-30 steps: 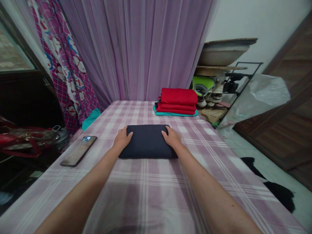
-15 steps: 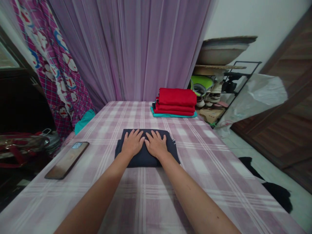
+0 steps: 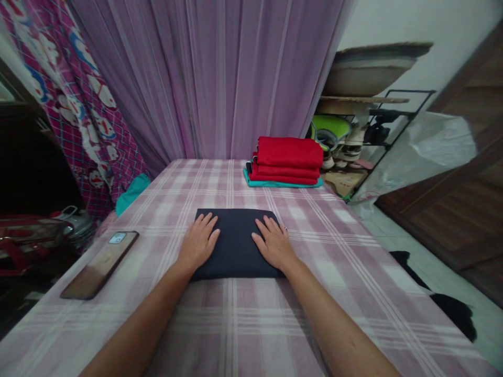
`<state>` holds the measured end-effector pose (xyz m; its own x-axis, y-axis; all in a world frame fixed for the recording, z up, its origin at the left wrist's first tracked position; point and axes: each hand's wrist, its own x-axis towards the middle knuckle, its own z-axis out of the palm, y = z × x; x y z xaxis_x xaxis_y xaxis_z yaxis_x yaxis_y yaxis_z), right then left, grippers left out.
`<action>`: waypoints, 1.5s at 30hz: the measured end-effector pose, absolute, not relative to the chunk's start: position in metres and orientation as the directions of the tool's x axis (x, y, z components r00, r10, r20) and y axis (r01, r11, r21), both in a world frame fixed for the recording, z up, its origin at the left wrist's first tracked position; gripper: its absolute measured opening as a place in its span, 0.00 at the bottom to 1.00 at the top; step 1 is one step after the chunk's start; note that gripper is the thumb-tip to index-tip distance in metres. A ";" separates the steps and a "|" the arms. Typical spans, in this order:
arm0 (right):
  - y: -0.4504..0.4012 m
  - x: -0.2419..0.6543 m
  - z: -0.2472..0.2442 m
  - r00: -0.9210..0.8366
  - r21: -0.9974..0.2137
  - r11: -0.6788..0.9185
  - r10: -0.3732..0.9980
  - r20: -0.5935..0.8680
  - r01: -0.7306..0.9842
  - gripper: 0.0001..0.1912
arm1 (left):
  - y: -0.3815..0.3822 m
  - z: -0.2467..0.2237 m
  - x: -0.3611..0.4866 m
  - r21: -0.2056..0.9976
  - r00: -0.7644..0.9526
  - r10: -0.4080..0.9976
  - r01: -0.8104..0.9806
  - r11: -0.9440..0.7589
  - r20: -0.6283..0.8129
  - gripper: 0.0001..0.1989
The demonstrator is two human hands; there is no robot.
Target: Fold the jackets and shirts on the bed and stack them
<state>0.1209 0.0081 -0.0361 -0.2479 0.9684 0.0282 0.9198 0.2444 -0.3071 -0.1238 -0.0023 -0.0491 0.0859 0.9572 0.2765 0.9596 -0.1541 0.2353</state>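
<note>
A folded dark navy cloth (image 3: pixel 236 246) lies flat on the checked tablecloth (image 3: pixel 236 314), near the middle of the view. My left hand (image 3: pixel 197 242) rests on its left side, fingers spread and palm down. On the right side of the cloth lies my right hand (image 3: pixel 274 243), also flat with its fingers apart. Neither hand grips anything. The bare middle of the cloth shows between the two hands.
Folded red cloths (image 3: pixel 288 154) are stacked on a teal cloth (image 3: pixel 251 182) at the back right. A phone (image 3: pixel 100 264) lies at the left edge. Beyond the right edge stands a rack (image 3: pixel 408 115) with shoes; purple curtains (image 3: pixel 220 78) hang behind.
My hands have moved apart, from the middle of the dark cloth to its left and right sides. The view has shifted slightly.
</note>
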 end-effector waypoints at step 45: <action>0.032 0.183 -0.038 0.040 -0.277 -0.038 0.999 0.002 0.960 0.36 | -0.011 -0.044 -0.145 0.430 -0.371 0.926 0.849 0.307 0.072 0.26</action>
<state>0.1832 0.0323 -0.0382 0.0404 0.9992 0.0021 0.9601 -0.0383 -0.2771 -0.1446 -0.0114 -0.0444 -0.3712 0.9258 0.0718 0.8489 0.3070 0.4302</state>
